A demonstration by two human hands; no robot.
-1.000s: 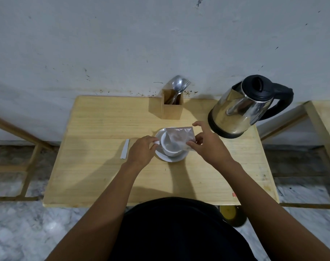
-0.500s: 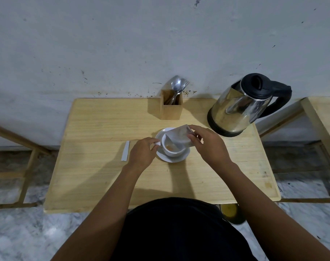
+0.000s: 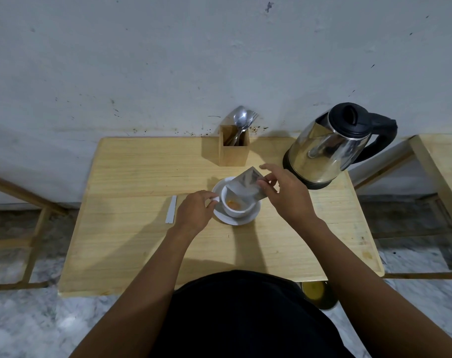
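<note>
A white cup (image 3: 239,211) stands on a white saucer (image 3: 248,220) in the middle of the wooden table (image 3: 132,228). Orange-brown powder lies in the cup's bottom. My left hand (image 3: 194,211) grips the cup's handle on its left side. My right hand (image 3: 287,193) pinches a silver sachet (image 3: 247,186), tilted with its open end down inside the cup.
A torn silver strip (image 3: 171,209) lies on the table left of my left hand. A wooden holder with spoons (image 3: 234,148) stands at the back by the wall. A steel kettle (image 3: 331,148) with a black handle stands right of it. A second table's edge (image 3: 442,161) shows at right.
My right hand has tipped the sachet from lying flat over the cup to slanting down into it, and powder now shows in the cup. My left hand stays at the handle.
</note>
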